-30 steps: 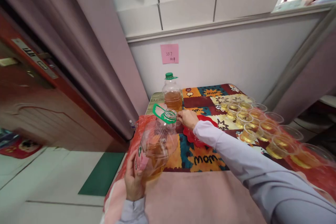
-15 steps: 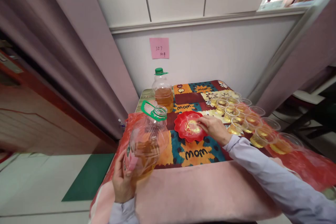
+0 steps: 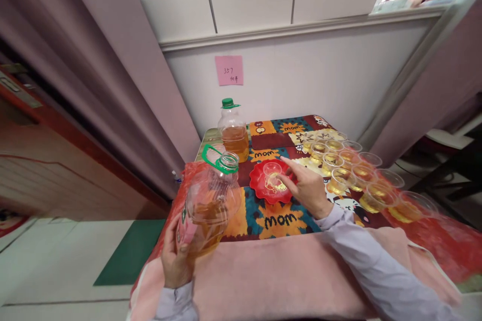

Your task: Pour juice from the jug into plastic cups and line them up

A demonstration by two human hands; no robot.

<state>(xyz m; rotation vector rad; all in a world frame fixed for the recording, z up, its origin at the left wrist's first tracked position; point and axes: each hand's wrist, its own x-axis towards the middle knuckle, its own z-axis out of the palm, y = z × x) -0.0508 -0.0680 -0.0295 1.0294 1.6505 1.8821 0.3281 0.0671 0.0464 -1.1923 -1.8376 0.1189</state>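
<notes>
Open btl (image 3: 220,193) w/ gold drink (image 3: 206,225), L fingers (image 3: 171,234) curled on it, R fingers (image 3: 292,166) now apart, empty, cup (image 3: 271,168) let go

Your sleeves (image 3: 371,256) are pale lavender; your jug (image 3: 211,195) is clear, its handle (image 3: 205,154) green, its liquid (image 3: 207,230) amber; the scalloped dish (image 3: 258,183) is red, gold-printed; the mat (image 3: 291,211) is patched orange, teal and maroon.

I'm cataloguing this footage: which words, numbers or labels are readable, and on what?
"357": handwritten on the pink note; the characters below are too small to read.
"WOW": on the patterned mat, its nearest lettering; the farther lettering is less clear.
Pink label on the front bottle: too blurred to read.
Red dish: printed in gold, too unclear to read.
</notes>
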